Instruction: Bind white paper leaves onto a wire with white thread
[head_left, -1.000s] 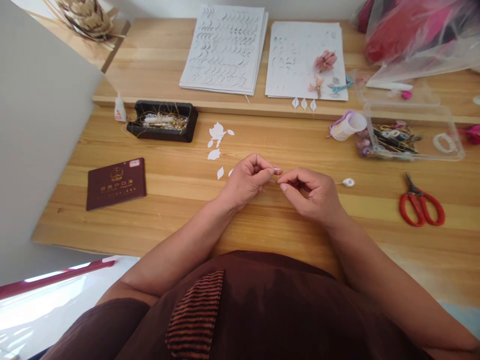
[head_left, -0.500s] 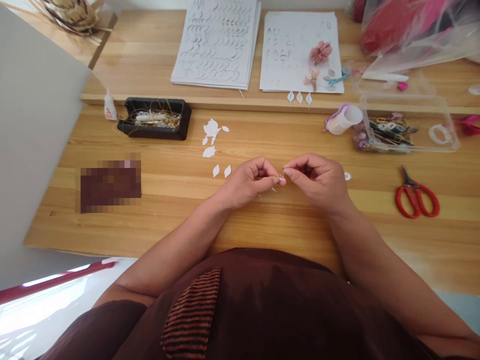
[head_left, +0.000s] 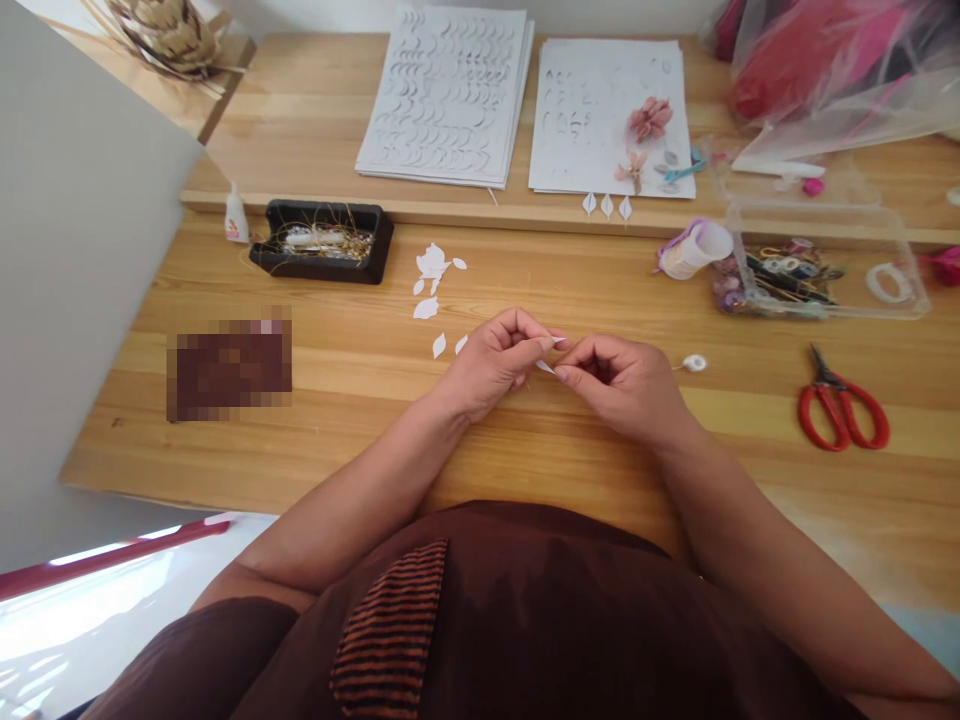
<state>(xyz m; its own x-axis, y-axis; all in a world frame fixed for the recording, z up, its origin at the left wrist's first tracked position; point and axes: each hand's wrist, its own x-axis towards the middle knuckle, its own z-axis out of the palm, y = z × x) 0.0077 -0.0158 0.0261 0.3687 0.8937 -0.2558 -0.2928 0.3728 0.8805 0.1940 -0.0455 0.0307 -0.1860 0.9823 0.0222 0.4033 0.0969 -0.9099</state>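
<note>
My left hand (head_left: 499, 360) is closed in a pinch on a small white leaf-shaped piece (head_left: 559, 341), whose tip shows past the fingertips. Below those fingers, a second white point sticks out; whether it belongs to the same piece I cannot tell. My right hand (head_left: 626, 385) is pinched close beside it, thumb against forefinger, on a very thin thread that barely shows. Just right of that hand lies a small white spool (head_left: 696, 363), its thread leading toward the hand. More white leaf-shaped pieces (head_left: 439, 346) lie left of my left hand, one partly hidden behind it.
Red-handled scissors (head_left: 843, 412) lie at the right. Behind them stand a clear plastic box (head_left: 900, 250) of supplies and a white roll (head_left: 694, 248). A black tray (head_left: 379, 250), glue bottle (head_left: 235, 218) and blurred dark-red booklet (head_left: 229, 370) are left. Paper stacks (head_left: 442, 100) lie on the raised shelf.
Both hands stay together at mid-table, shifting slightly while pinching. Half a second ago my right fingers were a little higher and more apart from the piece; now they are lower, near its point.
</note>
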